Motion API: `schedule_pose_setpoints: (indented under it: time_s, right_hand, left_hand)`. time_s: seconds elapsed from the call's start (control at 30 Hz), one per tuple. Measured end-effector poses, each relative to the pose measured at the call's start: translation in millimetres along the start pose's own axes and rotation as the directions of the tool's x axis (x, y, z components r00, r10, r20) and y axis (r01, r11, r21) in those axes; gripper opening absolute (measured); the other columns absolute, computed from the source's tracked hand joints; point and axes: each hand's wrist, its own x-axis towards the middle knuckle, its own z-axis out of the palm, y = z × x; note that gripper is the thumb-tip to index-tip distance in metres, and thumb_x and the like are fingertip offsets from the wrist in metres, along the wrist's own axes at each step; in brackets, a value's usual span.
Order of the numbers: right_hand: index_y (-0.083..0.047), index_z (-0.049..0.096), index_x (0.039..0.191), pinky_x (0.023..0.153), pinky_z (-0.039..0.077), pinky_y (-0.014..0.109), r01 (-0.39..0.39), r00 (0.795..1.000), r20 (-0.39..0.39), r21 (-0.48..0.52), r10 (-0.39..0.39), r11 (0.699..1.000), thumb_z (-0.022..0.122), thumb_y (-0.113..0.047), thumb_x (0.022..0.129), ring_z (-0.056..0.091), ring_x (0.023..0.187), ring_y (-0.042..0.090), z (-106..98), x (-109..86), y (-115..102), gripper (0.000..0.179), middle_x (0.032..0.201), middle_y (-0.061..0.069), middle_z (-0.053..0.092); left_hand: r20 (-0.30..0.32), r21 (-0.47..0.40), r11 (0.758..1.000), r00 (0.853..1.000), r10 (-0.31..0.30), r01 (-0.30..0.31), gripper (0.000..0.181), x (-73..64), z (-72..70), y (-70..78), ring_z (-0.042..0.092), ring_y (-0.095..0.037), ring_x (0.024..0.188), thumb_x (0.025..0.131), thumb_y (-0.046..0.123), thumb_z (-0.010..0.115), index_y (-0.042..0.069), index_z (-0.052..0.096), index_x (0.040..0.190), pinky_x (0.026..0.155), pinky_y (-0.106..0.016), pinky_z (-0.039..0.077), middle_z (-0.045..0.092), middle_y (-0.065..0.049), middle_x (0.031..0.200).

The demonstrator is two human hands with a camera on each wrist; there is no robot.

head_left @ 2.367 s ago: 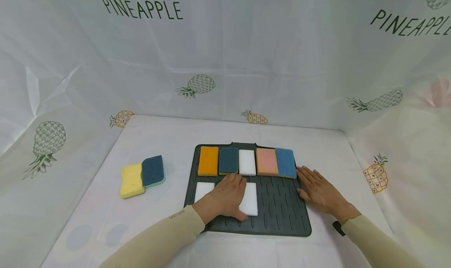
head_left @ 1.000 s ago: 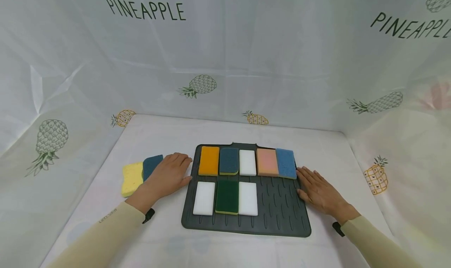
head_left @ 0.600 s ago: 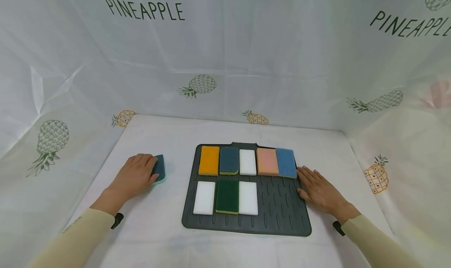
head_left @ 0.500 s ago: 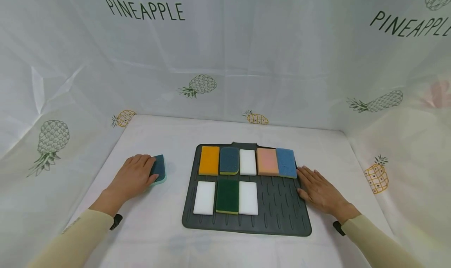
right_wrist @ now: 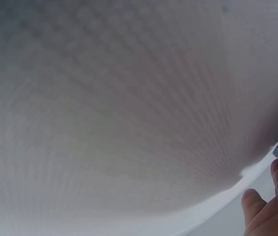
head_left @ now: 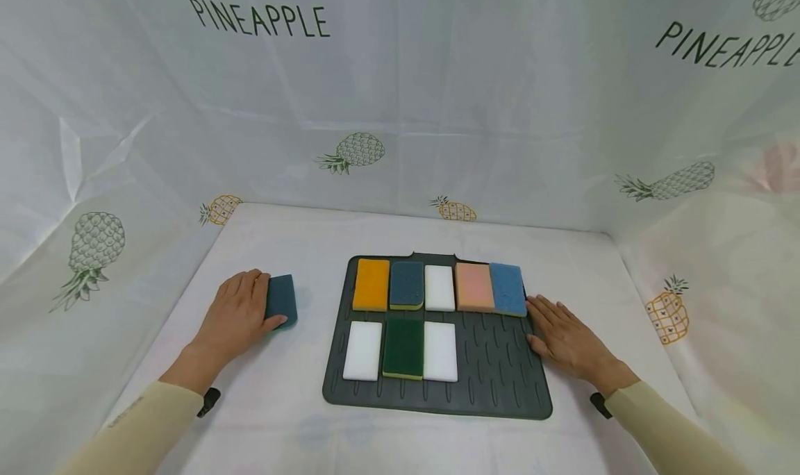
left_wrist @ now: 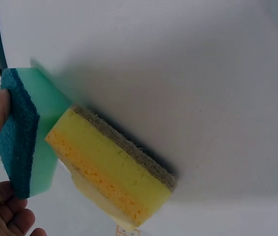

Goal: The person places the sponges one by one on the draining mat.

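My left hand [head_left: 236, 315] pinches a dark teal and mint scrub sponge [head_left: 283, 298] at the left of the table. In the left wrist view, the thumb lies on its teal scouring face and curled fingers lie at its lower end. Beside it there sits a yellow sponge [left_wrist: 112, 167] with a grey-brown scouring layer; my hand hides it in the head view. My right hand [head_left: 571, 343] rests with fairly straight fingers against the right edge of a dark grey ribbed mat [head_left: 500, 371], near a blue sponge [head_left: 507, 289].
The mat's back row bears orange [head_left: 371, 285], dark blue [head_left: 406, 285], white [head_left: 439, 288], pink [head_left: 474, 287] and blue sponges. Its front row has a white sponge [head_left: 362, 351], a green one [head_left: 403, 348] and another white sponge [head_left: 440, 351]. A pineapple-print sheet [head_left: 487, 79] rises behind.
My left hand has left the front row of the mat, moved left to the loose sponges and taken hold of the teal one, which has shifted slightly. The right hand has stayed put.
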Motion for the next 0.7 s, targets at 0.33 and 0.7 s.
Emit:
schedule_pose_setpoints:
  time_s: [0.33,0.7]
  right_hand:
    - [0.004,0.034,0.162,0.132,0.019,0.048,-0.011,1.000,0.010,0.023,0.011,1.000,0.051,-0.040,0.110,0.032,0.157,0.042,0,-0.9,-1,0.070,0.169,0.021,0.034]
    - [0.005,0.035,0.161,0.130,0.023,0.050,-0.011,1.000,0.016,0.014,0.010,1.000,0.052,-0.040,0.110,0.032,0.156,0.042,-2,-0.4,-3,0.070,0.169,0.021,0.035]
  left_hand:
    - [-0.037,0.005,1.000,0.999,0.024,-0.024,0.112,-4.6,5.5,0.7,0.053,-0.050,0.120,0.064,0.049,0.099,-0.018,0.046,0.138,0.106,-0.062,0.047,0.056,-0.035,0.129]
    - [-0.090,0.063,0.995,0.992,0.085,-0.080,0.120,8.5,10.9,-5.7,0.055,-0.049,0.115,0.054,0.048,0.102,-0.020,0.046,0.135,0.104,-0.060,0.049,0.056,-0.037,0.124]
